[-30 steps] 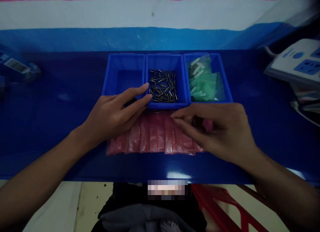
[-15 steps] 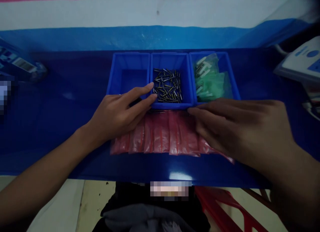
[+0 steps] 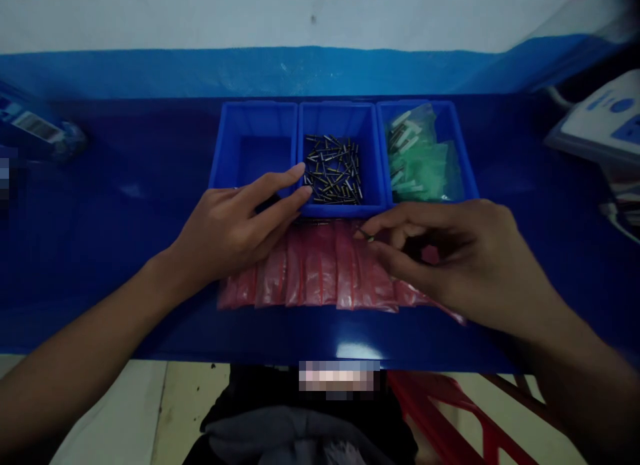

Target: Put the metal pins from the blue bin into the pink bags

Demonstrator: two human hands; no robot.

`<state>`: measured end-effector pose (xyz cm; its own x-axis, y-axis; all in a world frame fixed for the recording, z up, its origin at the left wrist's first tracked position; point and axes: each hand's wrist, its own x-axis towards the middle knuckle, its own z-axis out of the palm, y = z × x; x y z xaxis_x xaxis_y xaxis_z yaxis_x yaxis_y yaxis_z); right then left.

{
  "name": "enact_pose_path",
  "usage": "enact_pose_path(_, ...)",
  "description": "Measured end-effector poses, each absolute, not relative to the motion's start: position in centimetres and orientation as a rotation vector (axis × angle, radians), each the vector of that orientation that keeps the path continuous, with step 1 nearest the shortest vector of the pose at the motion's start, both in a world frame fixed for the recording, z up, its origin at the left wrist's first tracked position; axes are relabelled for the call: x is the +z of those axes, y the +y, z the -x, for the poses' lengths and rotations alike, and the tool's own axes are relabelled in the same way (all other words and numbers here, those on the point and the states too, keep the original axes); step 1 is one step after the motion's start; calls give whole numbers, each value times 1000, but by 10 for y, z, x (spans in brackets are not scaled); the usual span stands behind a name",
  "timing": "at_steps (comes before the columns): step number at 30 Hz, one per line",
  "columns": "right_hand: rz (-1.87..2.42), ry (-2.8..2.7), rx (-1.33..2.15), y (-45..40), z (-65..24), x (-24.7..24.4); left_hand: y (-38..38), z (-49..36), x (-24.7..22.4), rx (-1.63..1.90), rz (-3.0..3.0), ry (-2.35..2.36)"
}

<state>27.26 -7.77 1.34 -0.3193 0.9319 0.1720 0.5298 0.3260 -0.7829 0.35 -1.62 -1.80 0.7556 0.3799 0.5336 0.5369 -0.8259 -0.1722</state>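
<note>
My right hand (image 3: 450, 258) pinches a small dark metal pin (image 3: 366, 235) between thumb and forefinger, just in front of the middle blue bin (image 3: 343, 210). That bin holds a loose heap of similar metal pins (image 3: 333, 171). My left hand (image 3: 245, 225) has its fingers stretched out, with two fingertips at the bin's left wall; its thumb is hidden. Below both hands lies a row of pink plastic bags (image 3: 320, 271), overlapping side by side. A few pins (image 3: 320, 222) show along the top of the bags.
A second blue bin (image 3: 218, 145) stands on the left. The right bin (image 3: 465, 158) contains green bags (image 3: 425, 171) with white pieces. A blue box (image 3: 35, 125) is at the far left, a white device (image 3: 600, 111) at the far right. A red stool (image 3: 450, 411) stands below the table edge.
My right hand has moved slightly left from the middle bin's front corner to above the pink bags, and a pin now shows in its fingertips. My left hand has hardly moved.
</note>
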Motion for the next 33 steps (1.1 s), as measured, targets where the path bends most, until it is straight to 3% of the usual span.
enact_pose_path(3, 1295, -1606, 1110, -75, -270, 14, -16, -3, -18, -696, 2630, -701)
enact_pose_path(7, 1069, -1576, 1027, -74, -271, 17, -16, -2, -19, -707, 2630, -705)
enact_pose_path(15, 814, -2451, -21, -74, -275, 1, -17, -3, -18, -694, 2637, -710)
enact_pose_path(19, 934, -2755, -274, -74, -261, -11, -16, -3, -18, -691, 2626, -696)
enact_pose_path(25, 960, -2713, -505, -69, -241, -14, -17, -4, -19, -714, 2649, -713)
enact_pose_path(29, 901, -2640, -459, -68, -240, -15, -17, -3, -20, -701, 2645, -706)
enact_pose_path(33, 947, -2318, 187, -71, -248, -8, -16, -2, -21, -736, 2635, -696)
